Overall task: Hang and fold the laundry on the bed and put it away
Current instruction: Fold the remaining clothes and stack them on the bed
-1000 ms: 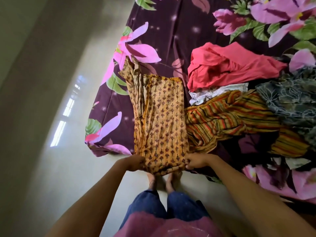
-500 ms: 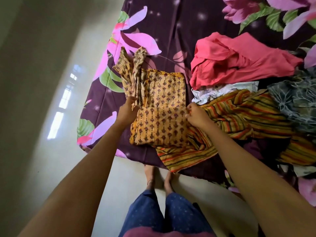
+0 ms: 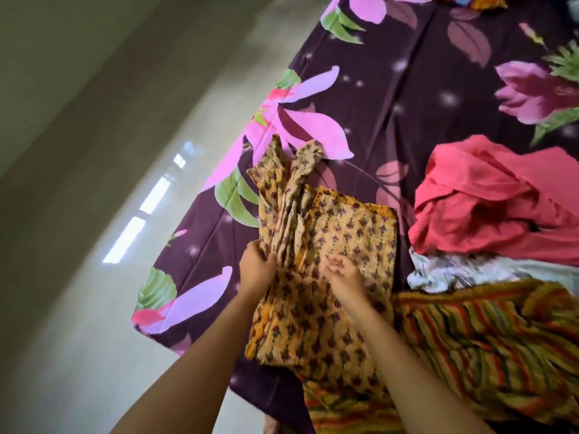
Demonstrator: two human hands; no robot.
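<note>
Nearest, the striped garment (image 3: 470,339) sprawls over the bed's near edge in orange, green and yellow bands, soft, rumpled and unfolded. Partly on top of it lies the yellow printed garment (image 3: 344,227), thin and crinkled, folded to a rough rectangle with its sleeves bunched out at the far left corner. The left hand (image 3: 257,267) grips that bunched left edge, fingers curled round it. The right hand (image 3: 343,274) sits mid-cloth with fingers bent; pinching or only pressing, the blur won't say. Further off, a white printed cloth (image 3: 454,270) and a crumpled red garment (image 3: 488,198) wait on the smooth purple floral bedsheet (image 3: 391,89). By the look of it, one piece is mid-fold and three are left, with nothing seen hung or put away.
</note>
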